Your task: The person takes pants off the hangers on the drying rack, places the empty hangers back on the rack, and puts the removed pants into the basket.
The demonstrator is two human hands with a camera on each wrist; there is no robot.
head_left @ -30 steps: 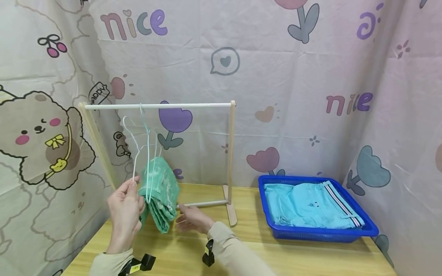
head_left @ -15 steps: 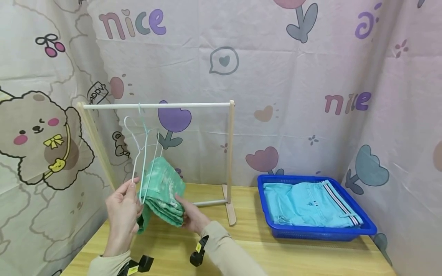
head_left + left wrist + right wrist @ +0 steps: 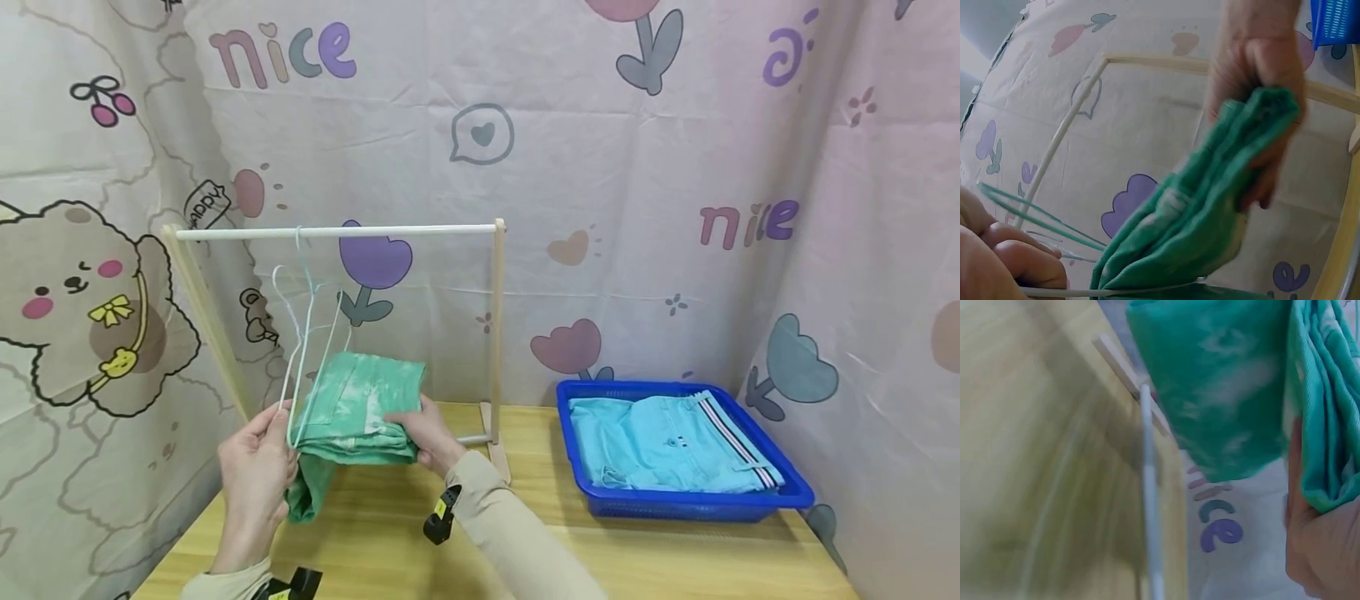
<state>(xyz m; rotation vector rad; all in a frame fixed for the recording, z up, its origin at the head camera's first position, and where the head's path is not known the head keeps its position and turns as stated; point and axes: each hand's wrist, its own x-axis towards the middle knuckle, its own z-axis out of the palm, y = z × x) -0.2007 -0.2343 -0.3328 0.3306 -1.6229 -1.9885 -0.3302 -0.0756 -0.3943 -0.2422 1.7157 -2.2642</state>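
Note:
My left hand [image 3: 255,475] pinches the lower part of a white wire hanger [image 3: 288,375]. Over the hanger's bottom lie folded green trousers [image 3: 367,396] mottled with white, and a short part hangs down below beside my left hand. The other end of the folded bundle is gripped by my right hand [image 3: 433,435], thumb on top and fingers underneath, and held out to the right above the table. In the left wrist view my right hand [image 3: 1257,75] clasps the layered edge. A pale blue hanger [image 3: 310,292] hangs from the rail and overlaps the trousers.
A wooden rack with a white top rail [image 3: 405,230] stands around the hangers. Its lower bar [image 3: 1150,487] runs just above the wooden table [image 3: 540,533]. On the right, a blue basket [image 3: 697,504] holds folded light blue bottoms [image 3: 645,442] with a striped waistband.
My right hand has gripped the hanging end of the trousers and lifted it up and to the right, so the fold now lies flatter. My left hand has stayed on the white hanger, slightly lower.

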